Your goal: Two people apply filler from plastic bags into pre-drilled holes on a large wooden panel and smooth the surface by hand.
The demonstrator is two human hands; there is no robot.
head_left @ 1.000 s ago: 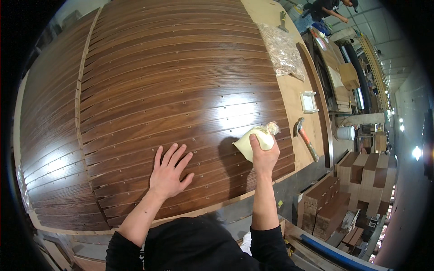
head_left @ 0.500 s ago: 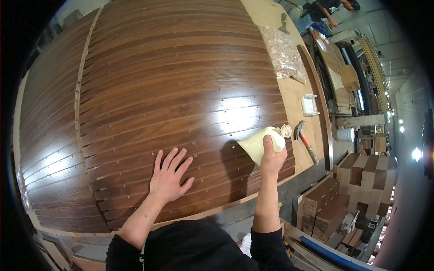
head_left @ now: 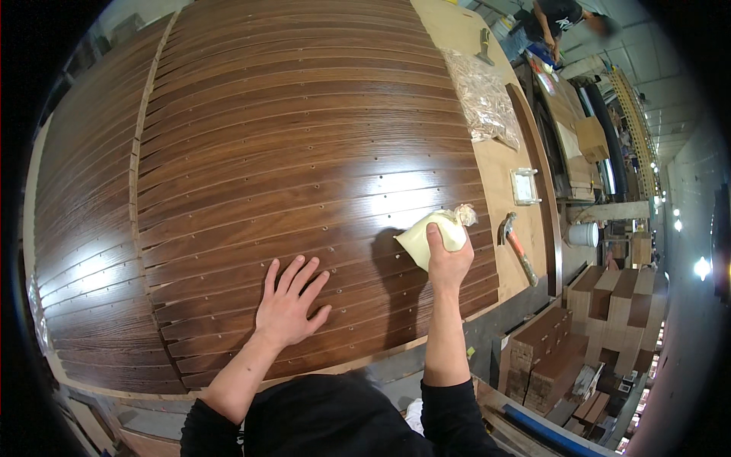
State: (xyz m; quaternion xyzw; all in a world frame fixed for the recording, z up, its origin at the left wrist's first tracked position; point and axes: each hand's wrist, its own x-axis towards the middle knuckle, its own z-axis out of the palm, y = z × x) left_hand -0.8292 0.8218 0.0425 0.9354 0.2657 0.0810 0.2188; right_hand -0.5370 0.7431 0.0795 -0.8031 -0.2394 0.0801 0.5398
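Brown wood-grain strips [head_left: 289,175] lie side by side across a large table, with rows of small holes along them. My right hand [head_left: 449,263] grips a pale yellow bag [head_left: 422,236], filled like a piping bag and bunched at its upper end. Its pointed tip faces left, over the strips, and a shadow falls below it. Whether the tip touches the surface I cannot tell. To the left, my left hand [head_left: 291,305] is spread flat on the strips, fingers apart, holding nothing.
Right of the strips are a hammer [head_left: 519,247], a small white tray [head_left: 525,186], a clear plastic bag of small pieces [head_left: 487,103] and a dark-handled tool [head_left: 484,46]. Stacked brown boards [head_left: 552,365] stand beyond the table. Another person [head_left: 552,27] bends over a far bench.
My right hand has shifted slightly left and up with the yellow bag. My left hand stays flat, slightly further right and lower in view. The far person has shifted position.
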